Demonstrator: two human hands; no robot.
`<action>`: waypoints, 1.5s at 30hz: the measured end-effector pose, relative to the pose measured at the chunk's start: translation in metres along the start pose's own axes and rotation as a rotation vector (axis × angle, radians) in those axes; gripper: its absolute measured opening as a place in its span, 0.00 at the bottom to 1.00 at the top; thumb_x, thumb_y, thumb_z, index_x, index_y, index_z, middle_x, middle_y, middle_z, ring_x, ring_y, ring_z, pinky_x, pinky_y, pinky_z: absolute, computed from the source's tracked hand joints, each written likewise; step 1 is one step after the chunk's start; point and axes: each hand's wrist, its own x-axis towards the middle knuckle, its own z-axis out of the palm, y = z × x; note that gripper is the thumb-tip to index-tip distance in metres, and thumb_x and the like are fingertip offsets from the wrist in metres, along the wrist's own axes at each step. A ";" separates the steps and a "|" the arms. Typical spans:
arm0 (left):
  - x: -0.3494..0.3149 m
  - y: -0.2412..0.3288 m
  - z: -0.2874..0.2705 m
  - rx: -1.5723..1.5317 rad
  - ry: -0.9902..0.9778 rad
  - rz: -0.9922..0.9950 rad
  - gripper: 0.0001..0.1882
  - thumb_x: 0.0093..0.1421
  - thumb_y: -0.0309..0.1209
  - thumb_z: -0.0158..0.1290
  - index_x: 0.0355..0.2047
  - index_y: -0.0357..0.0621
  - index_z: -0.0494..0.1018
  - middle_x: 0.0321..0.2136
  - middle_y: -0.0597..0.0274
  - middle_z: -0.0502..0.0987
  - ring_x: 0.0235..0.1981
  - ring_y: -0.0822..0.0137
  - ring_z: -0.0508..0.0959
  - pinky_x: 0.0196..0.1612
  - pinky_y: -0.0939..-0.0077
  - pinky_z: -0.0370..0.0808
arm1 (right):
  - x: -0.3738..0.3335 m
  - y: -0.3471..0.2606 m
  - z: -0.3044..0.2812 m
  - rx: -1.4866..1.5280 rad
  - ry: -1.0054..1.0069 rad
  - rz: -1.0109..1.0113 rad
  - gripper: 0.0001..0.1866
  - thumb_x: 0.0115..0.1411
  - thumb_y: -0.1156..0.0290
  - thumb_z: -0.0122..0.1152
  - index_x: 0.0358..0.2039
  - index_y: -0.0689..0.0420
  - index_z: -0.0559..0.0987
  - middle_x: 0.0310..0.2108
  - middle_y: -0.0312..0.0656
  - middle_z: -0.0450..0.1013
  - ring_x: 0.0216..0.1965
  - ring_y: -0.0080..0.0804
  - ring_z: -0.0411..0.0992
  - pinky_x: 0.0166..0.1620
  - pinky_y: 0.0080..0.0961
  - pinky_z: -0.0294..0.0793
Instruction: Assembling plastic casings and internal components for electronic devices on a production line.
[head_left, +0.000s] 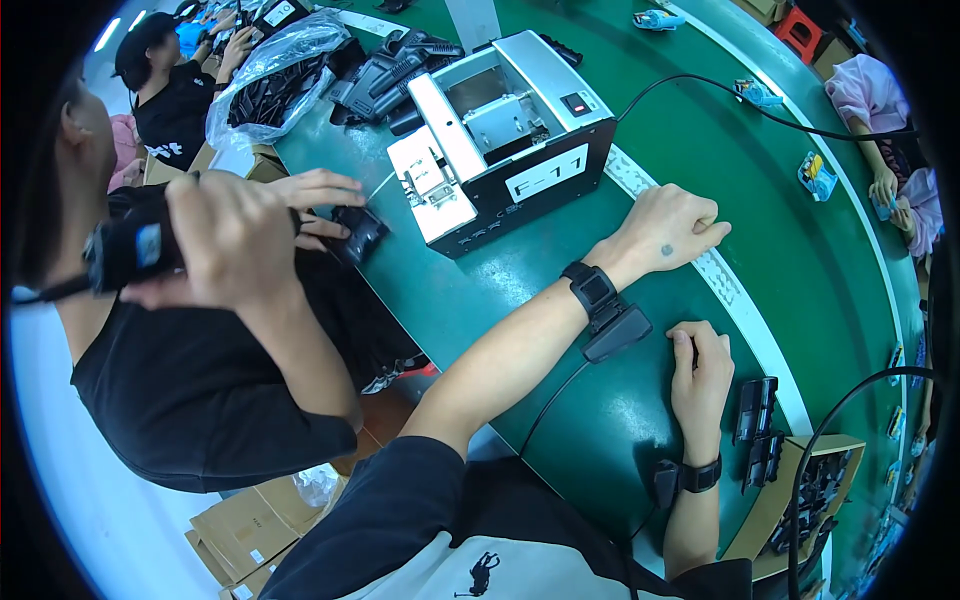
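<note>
My left hand [662,230] reaches across the green table. Its fingers are curled into a loose fist, with nothing visible in it, and a black strap with a boxy device [617,332] is on the wrist. Closer to me, my right hand [702,375] rests on the table, fingers folded in and no object showing; another black strap [699,474] circles that wrist. Left of my left hand stands a black-and-white bench machine [520,140] with an open top. Two black plastic housings [757,430] lie just right of my right hand.
A co-worker on the left raises a black device [140,245], with a hand at a black part [358,234]. Beyond lie a bag of black parts [285,85] and black housings [400,75]. A cardboard box of parts [815,500] sits lower right. A black cable [690,78] crosses the conveyor.
</note>
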 end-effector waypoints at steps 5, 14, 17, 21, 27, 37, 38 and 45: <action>0.001 0.001 0.006 -0.003 0.035 0.041 0.26 0.63 0.38 0.64 0.14 0.41 0.65 0.11 0.58 0.66 0.14 0.56 0.68 0.21 0.60 0.63 | -0.004 0.005 -0.002 0.023 0.013 0.046 0.07 0.73 0.75 0.54 0.40 0.61 0.79 0.35 0.44 0.77 0.32 0.38 0.70 0.41 0.32 0.68; -0.033 0.030 -0.031 -0.120 0.034 -0.079 0.26 0.64 0.38 0.64 0.17 0.37 0.64 0.12 0.56 0.64 0.14 0.64 0.62 0.22 0.62 0.61 | 0.005 0.010 0.010 0.216 0.203 0.122 0.09 0.76 0.76 0.50 0.50 0.63 0.77 0.39 0.41 0.79 0.38 0.26 0.74 0.46 0.25 0.74; -0.085 0.061 -0.058 -0.113 0.040 -0.198 0.24 0.65 0.37 0.64 0.20 0.36 0.65 0.14 0.56 0.64 0.16 0.65 0.62 0.23 0.64 0.62 | 0.003 0.008 0.008 0.360 0.179 0.217 0.08 0.75 0.77 0.52 0.50 0.63 0.77 0.42 0.42 0.81 0.40 0.26 0.75 0.48 0.25 0.75; -0.191 0.097 -0.093 0.102 0.207 -0.113 0.13 0.63 0.36 0.65 0.31 0.40 0.75 0.29 0.55 0.75 0.29 0.57 0.74 0.33 0.63 0.70 | 0.002 0.018 0.006 0.517 0.202 0.231 0.07 0.74 0.77 0.55 0.50 0.64 0.76 0.47 0.44 0.81 0.42 0.25 0.77 0.50 0.25 0.76; -0.243 0.082 -0.148 0.740 0.429 -0.215 0.22 0.58 0.34 0.67 0.53 0.44 0.79 0.60 0.52 0.73 0.61 0.44 0.69 0.66 0.51 0.65 | 0.007 -0.031 0.008 0.054 0.251 -0.243 0.06 0.66 0.78 0.66 0.42 0.62 0.80 0.38 0.44 0.79 0.38 0.31 0.77 0.45 0.27 0.76; -0.239 0.051 -0.105 0.451 0.517 -0.333 0.40 0.54 0.34 0.70 0.65 0.41 0.68 0.62 0.46 0.72 0.64 0.43 0.68 0.69 0.52 0.65 | 0.024 -0.138 0.052 0.082 -0.180 -0.398 0.06 0.62 0.73 0.68 0.37 0.58 0.80 0.35 0.45 0.77 0.39 0.47 0.77 0.43 0.41 0.77; -0.237 0.050 -0.095 0.472 0.566 -0.343 0.42 0.52 0.35 0.71 0.66 0.40 0.67 0.62 0.46 0.72 0.64 0.43 0.67 0.69 0.51 0.64 | 0.026 -0.140 0.056 0.020 -0.204 -0.442 0.06 0.62 0.73 0.68 0.36 0.58 0.80 0.35 0.46 0.77 0.39 0.49 0.77 0.43 0.43 0.77; -0.235 0.043 -0.086 0.535 0.632 -0.379 0.44 0.52 0.36 0.71 0.67 0.40 0.64 0.61 0.48 0.73 0.64 0.45 0.68 0.67 0.51 0.61 | 0.038 -0.137 0.079 -0.063 -0.216 -0.456 0.06 0.61 0.73 0.67 0.36 0.60 0.79 0.35 0.49 0.77 0.41 0.52 0.78 0.45 0.47 0.77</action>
